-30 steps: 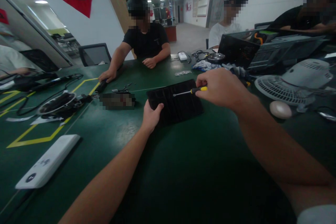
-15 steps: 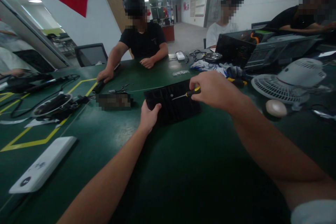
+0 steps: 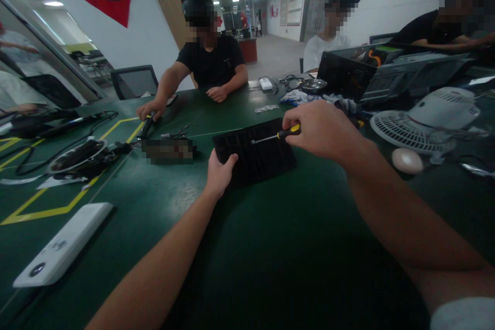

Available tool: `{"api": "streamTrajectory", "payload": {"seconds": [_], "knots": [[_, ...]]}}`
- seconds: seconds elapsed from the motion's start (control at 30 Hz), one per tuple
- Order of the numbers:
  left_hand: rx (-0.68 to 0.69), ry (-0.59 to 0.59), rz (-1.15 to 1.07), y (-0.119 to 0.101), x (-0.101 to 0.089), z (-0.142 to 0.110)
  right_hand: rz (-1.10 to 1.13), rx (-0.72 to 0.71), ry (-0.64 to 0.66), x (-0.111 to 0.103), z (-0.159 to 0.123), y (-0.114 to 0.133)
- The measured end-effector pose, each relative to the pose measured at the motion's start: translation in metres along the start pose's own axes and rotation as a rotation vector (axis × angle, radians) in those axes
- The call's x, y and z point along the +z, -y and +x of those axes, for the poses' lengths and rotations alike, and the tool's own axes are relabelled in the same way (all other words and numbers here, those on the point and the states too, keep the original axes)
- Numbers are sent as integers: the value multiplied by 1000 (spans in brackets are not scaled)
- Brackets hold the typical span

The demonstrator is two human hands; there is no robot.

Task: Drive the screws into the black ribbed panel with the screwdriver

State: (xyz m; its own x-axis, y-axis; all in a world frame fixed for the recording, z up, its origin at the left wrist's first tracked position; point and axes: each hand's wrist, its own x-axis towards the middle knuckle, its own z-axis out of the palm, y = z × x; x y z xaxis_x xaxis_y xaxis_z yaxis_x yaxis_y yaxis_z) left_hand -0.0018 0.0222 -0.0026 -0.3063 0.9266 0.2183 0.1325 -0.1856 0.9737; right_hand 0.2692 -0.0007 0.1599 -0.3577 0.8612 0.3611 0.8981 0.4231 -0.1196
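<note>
My left hand [image 3: 220, 171] grips the left edge of a flat black panel [image 3: 263, 157] with ridges, thumb on top and fingers hidden beneath. The panel is tilted above the green table [image 3: 247, 247]. In my right hand [image 3: 313, 129] is a screwdriver [image 3: 289, 131] with a yellow and black handle, fingers closed round it. Its metal shaft points left across the panel. The tip meets a small round silvery spot [image 3: 253, 142], perhaps a screw head, near the panel's upper middle.
A white power strip [image 3: 64, 245] lies at left. A grey fan head [image 3: 429, 118] and a pale round object [image 3: 407, 160] are at right. An open computer case [image 3: 402, 75] stands behind. Across the table a person's hand [image 3: 151, 110] holds a dark tool. Cables lie at left.
My right hand has shifted slightly right, and the screwdriver's tip has moved up to the round spot. My left hand and the panel stay put. The other person's hand has lifted its tool.
</note>
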Motion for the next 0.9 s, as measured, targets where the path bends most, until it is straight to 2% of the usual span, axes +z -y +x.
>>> {"api": "streamTrajectory", "payload": {"seconds": [0.47, 0.9], "knots": [[2, 1, 7, 3, -2, 2, -3, -24, -7, -1, -1, 1], [-7, -12, -4, 3, 0, 2, -76, -112, -16, -2, -1, 3]]}}
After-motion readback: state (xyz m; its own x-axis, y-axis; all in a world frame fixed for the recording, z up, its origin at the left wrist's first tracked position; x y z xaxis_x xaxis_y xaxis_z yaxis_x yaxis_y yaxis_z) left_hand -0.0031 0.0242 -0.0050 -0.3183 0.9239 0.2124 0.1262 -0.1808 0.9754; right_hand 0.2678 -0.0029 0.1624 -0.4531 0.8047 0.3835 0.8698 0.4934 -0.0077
